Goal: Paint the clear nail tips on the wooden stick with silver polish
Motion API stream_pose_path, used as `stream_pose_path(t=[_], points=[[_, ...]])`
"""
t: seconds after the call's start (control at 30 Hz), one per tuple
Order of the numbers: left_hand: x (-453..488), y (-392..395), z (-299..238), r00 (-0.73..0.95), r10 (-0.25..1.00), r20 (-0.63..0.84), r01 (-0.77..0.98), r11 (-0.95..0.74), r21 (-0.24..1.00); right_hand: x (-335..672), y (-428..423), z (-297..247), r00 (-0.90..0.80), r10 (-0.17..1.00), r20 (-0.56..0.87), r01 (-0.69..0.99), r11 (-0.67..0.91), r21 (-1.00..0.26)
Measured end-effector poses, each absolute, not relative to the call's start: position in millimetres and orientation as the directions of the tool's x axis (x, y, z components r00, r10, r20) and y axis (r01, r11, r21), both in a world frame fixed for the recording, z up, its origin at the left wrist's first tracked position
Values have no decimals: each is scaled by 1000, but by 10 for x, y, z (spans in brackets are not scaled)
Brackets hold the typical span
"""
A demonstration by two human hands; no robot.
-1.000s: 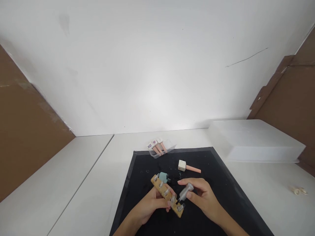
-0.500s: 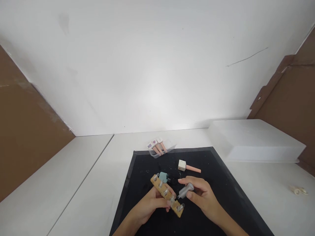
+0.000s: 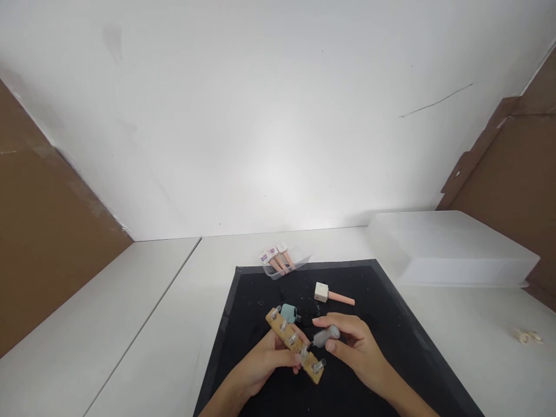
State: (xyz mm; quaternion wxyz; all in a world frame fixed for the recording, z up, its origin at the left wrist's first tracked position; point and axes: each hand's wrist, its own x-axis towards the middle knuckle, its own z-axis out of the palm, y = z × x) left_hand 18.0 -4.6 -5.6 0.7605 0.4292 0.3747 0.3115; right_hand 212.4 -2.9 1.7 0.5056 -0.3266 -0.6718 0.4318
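1. Head view: left hand [image 3: 264, 360] grasps wooden strip [image 3: 297, 346] over black mat [image 3: 252, 289]; long axis far-left to near-right.
2. Right hand [image 3: 359, 351], right of strip, holds grey-handled brush [image 3: 323, 337], dark end aimed left at second-nearest clear tip [image 3: 304, 353]; contact unclear.
3. Left hand nearer, touching strip.

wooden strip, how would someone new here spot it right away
Find the big black mat on the white table. Toward its near side, the left hand holds the tan wooden strip. Unlike the blue-green bottle just beyond, it is long and flat and carries a row of clear pieces.
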Motion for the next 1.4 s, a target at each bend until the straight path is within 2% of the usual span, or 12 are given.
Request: stream_pose_path(t=[0.2, 0.63, 1.4], points=[[173, -55, -58, 521, 799, -299, -165, 438, 883, 2118, -14, 48, -234, 876, 421, -20, 428, -903], [175, -45, -50, 511, 804, -302, -155, 432, 888, 2131, -18, 57, -328, 822, 465, -73, 468, -881], [171, -42, -46, 517, 799, -309, -156, 442, 883, 2119, -58, 118, -360, 825, 436, 19, 473, -881]])
